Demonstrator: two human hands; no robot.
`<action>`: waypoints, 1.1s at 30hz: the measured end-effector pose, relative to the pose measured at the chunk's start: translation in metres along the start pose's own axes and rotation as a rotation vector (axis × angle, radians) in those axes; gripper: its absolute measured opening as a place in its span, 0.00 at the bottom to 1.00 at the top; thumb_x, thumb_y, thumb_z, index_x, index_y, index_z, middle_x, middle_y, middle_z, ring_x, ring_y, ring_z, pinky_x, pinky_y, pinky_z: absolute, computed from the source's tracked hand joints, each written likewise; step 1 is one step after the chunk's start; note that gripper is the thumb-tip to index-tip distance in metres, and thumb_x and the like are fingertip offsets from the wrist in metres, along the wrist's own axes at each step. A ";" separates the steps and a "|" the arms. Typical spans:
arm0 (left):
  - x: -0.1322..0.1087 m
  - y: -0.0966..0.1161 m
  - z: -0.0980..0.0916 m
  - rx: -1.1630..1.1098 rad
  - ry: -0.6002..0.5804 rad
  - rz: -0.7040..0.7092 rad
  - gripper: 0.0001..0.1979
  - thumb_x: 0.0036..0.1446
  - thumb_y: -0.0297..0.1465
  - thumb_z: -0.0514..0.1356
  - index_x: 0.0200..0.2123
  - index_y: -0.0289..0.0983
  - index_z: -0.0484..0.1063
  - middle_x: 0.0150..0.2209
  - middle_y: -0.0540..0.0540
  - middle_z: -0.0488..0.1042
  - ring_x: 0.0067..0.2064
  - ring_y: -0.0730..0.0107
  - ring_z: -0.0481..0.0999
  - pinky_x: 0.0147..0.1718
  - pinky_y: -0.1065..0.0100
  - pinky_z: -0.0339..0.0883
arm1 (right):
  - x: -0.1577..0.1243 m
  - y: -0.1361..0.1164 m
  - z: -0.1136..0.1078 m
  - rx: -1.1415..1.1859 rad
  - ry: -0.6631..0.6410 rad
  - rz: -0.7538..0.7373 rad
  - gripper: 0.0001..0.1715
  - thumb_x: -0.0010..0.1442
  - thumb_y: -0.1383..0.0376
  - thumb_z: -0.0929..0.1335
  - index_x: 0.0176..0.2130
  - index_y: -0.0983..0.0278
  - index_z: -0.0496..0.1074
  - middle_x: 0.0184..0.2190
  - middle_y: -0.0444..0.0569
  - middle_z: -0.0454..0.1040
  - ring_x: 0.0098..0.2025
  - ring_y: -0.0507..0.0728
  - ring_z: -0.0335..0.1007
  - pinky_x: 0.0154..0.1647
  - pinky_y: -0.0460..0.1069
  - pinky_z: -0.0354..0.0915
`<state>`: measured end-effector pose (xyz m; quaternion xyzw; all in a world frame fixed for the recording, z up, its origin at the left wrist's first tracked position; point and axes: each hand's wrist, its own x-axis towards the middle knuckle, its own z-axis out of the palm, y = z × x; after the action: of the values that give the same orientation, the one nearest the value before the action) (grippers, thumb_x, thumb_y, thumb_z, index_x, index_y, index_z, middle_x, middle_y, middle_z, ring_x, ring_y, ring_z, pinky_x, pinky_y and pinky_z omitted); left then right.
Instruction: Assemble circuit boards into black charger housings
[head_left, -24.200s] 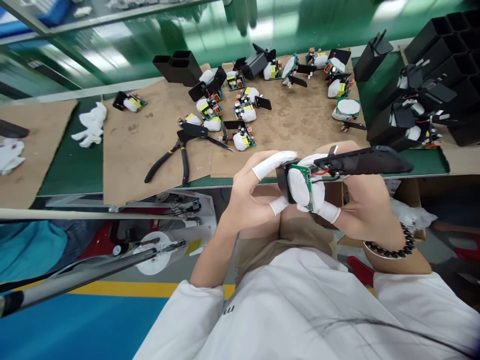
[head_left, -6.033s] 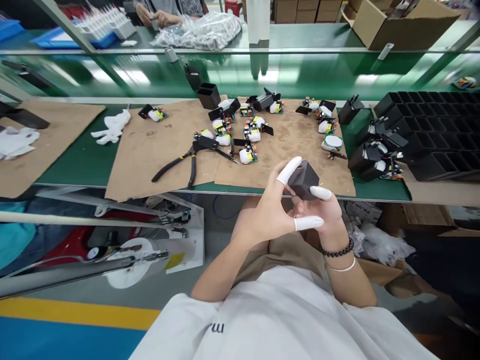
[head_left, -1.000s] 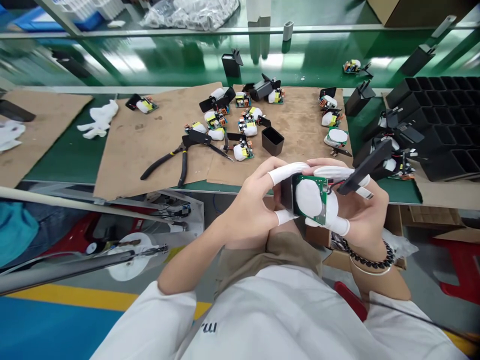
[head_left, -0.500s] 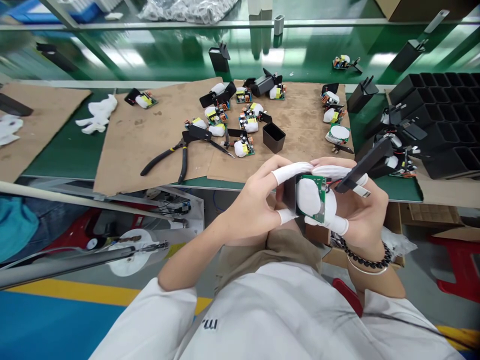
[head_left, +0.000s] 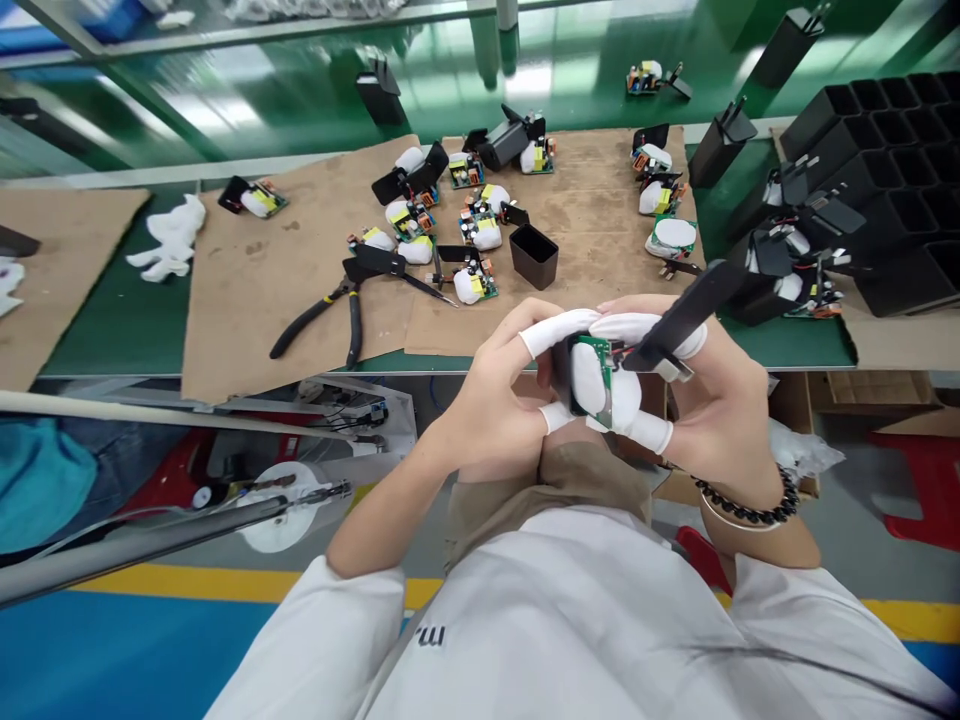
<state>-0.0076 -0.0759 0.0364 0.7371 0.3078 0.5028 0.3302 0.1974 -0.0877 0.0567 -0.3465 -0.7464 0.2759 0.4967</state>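
Observation:
My left hand (head_left: 487,405), with white finger cots on the thumb and forefinger, grips a black plastic case (head_left: 562,375). From the case's right end a green circuit board (head_left: 607,385) with white padding sticks out, partly inside. My right hand (head_left: 724,410), also in white finger cots, holds the padded board from the other side. A black end cover (head_left: 694,312) hangs off the board on thin wires and tilts up over my right fingers. Both hands are closed, above my lap at the bench's front edge.
On the cardboard (head_left: 300,240) lie several padded circuit boards, black-handled pliers (head_left: 352,290) and an open black case (head_left: 534,256). Rows of black cases (head_left: 877,190) stand at the right. A white glove (head_left: 171,238) lies at the left.
The circuit board shows less outside the black case and appears further in. The end cover has tilted with it. My view has shifted a little, moving the bench in the picture.

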 end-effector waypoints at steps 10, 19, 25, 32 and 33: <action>-0.010 -0.008 0.000 -0.520 -0.229 -0.558 0.37 0.35 0.35 0.83 0.52 0.38 0.81 0.45 0.42 0.80 0.47 0.55 0.82 0.49 0.57 0.78 | 0.022 0.030 -0.037 0.187 -0.185 -0.084 0.38 0.59 0.65 0.79 0.65 0.48 0.73 0.73 0.42 0.67 0.74 0.64 0.65 0.74 0.60 0.67; -0.007 -0.033 0.000 -0.670 -0.286 -0.733 0.38 0.25 0.30 0.84 0.46 0.34 0.80 0.47 0.40 0.82 0.52 0.50 0.81 0.54 0.56 0.75 | 0.045 0.040 -0.039 -0.051 -0.397 -0.097 0.16 0.62 0.62 0.77 0.50 0.47 0.85 0.53 0.40 0.85 0.51 0.59 0.85 0.53 0.51 0.80; -0.005 -0.038 -0.007 -0.748 -0.419 -0.728 0.36 0.24 0.29 0.84 0.43 0.34 0.80 0.44 0.41 0.82 0.49 0.51 0.82 0.52 0.55 0.74 | 0.051 0.052 -0.036 0.137 -0.475 0.022 0.16 0.60 0.64 0.78 0.47 0.47 0.86 0.56 0.41 0.83 0.53 0.61 0.85 0.54 0.53 0.81; -0.001 -0.030 -0.011 -0.606 -0.332 -0.680 0.35 0.28 0.31 0.83 0.45 0.34 0.80 0.42 0.44 0.80 0.44 0.58 0.80 0.46 0.61 0.75 | 0.045 0.041 -0.027 0.297 -0.327 0.212 0.11 0.56 0.64 0.81 0.40 0.49 0.87 0.42 0.42 0.88 0.44 0.62 0.87 0.48 0.56 0.83; 0.001 -0.031 -0.008 -0.511 -0.242 -0.643 0.35 0.31 0.31 0.82 0.47 0.34 0.80 0.44 0.44 0.79 0.41 0.63 0.80 0.43 0.63 0.75 | 0.041 0.036 -0.022 0.241 -0.239 0.251 0.11 0.56 0.66 0.80 0.39 0.50 0.86 0.42 0.42 0.88 0.45 0.62 0.87 0.49 0.56 0.83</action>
<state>-0.0183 -0.0557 0.0142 0.5518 0.3464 0.3445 0.6758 0.2160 -0.0314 0.0602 -0.3396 -0.7127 0.4620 0.4041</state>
